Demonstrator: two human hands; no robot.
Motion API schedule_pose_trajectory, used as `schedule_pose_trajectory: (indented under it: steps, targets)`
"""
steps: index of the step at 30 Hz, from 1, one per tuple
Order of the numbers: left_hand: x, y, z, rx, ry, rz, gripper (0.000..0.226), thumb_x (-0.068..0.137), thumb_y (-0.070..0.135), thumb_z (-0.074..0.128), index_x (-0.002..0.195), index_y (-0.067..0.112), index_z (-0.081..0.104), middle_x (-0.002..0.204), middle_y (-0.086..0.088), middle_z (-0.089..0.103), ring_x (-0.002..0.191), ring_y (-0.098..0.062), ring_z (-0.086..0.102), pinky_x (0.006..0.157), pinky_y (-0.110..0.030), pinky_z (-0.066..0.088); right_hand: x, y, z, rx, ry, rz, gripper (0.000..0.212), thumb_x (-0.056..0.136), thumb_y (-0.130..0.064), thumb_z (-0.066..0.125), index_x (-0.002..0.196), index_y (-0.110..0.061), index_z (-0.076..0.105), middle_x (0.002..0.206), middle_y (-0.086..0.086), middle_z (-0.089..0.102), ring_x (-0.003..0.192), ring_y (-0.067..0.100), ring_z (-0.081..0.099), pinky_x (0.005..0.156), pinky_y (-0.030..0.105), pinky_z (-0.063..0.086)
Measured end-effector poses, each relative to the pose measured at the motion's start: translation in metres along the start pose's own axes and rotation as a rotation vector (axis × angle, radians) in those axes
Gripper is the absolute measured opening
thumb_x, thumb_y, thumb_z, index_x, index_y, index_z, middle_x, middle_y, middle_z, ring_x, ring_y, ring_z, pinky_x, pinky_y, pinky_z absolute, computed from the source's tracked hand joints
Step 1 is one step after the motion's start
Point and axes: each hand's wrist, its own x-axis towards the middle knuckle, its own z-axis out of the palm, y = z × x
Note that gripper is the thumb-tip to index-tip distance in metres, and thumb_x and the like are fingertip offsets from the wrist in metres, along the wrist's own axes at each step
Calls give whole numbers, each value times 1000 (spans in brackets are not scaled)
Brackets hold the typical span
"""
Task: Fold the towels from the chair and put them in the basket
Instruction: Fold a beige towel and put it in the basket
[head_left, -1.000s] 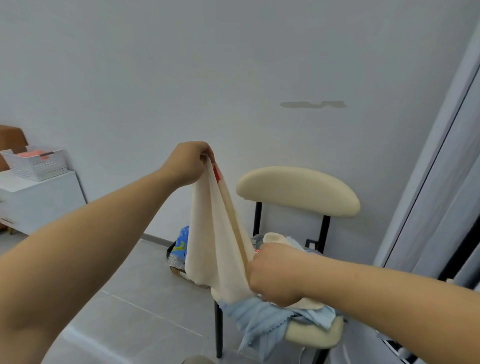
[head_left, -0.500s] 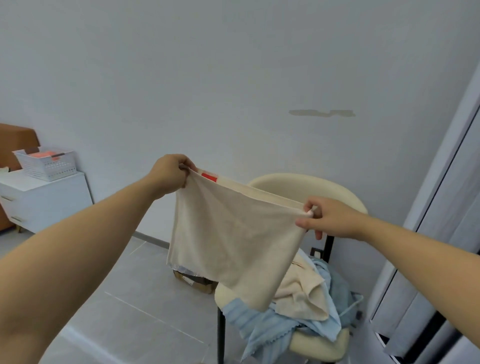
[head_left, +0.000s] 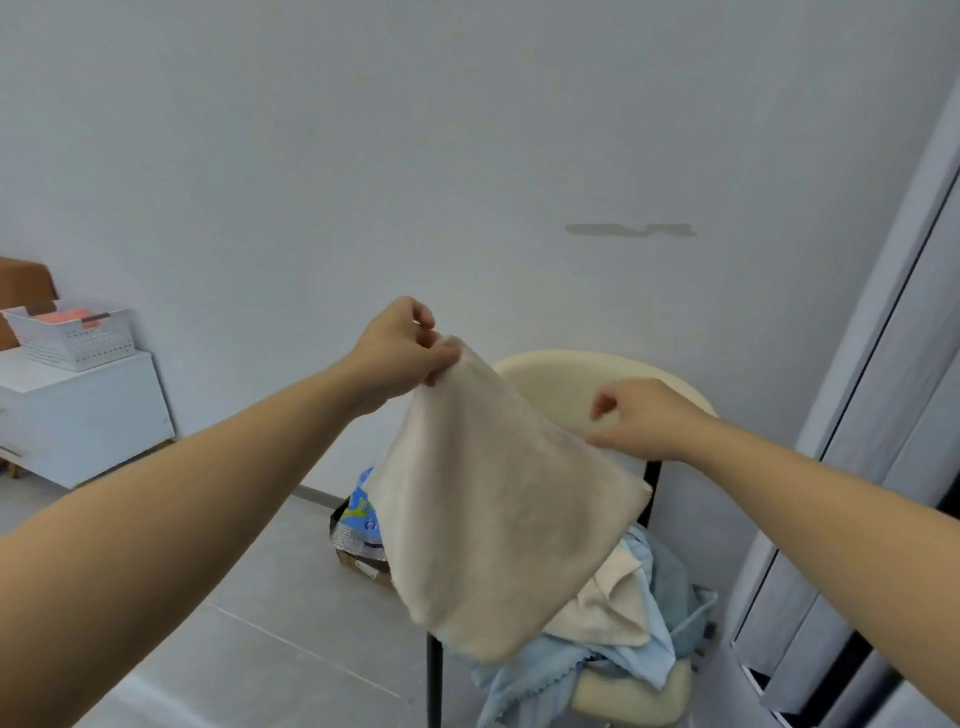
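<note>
On the far left, a white slotted basket (head_left: 72, 335) sits on top of a white cabinet (head_left: 83, 415), its surface otherwise showing nothing clearly. Inside the basket lies something folded and orange-pink (head_left: 65, 316), only its top visible above the rim. On the floor behind the chair, a dark box (head_left: 358, 540) holds a blue printed packet and something silvery; most of it is hidden behind the hanging cloth.

The person's left hand (head_left: 400, 351) holds a beige towel (head_left: 498, 514) up in mid-air, in front of the chair (head_left: 571, 384), its grip pinching the towel's top corner between thumb and fingertips. The right hand (head_left: 639, 421) is at the towel's upper right edge, fingers loosely curled; its thumb appears to press on the cloth, but whether it truly pinches the edge cannot be told from this angle. The towel hangs slanting from the left hand down to the right, its lower corner dangling over the chair seat.

On the seat lies a heap of more towels (head_left: 623, 623): a cream one on top, light blue ones with scalloped edges spilling over the near edge. The held towel covers much of the heap and the chair's backrest. The chair's legs are cut off by the bottom edge, and a grey door frame runs along the right.
</note>
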Motion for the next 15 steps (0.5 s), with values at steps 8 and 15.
schedule_pose_trajectory:
  steps: [8,15]
  targets:
    - [-20,12,48,145,-198,208,37,89,15,73,98,13,38,83,-9,74,56,-17,64,55,-28,49,0,-81,-21,374,183,-262,18,89,-39,70,105,-32,74,93,-19,70,90,1,65,82,21,49]
    - [-22,7,52,48,-228,149,41,82,6,77,98,13,41,86,-8,70,62,-20,62,61,-33,51,1,-80,-18,217,169,-277,7,97,-31,59,92,-30,63,93,-11,62,88,9,55,76,24,39]
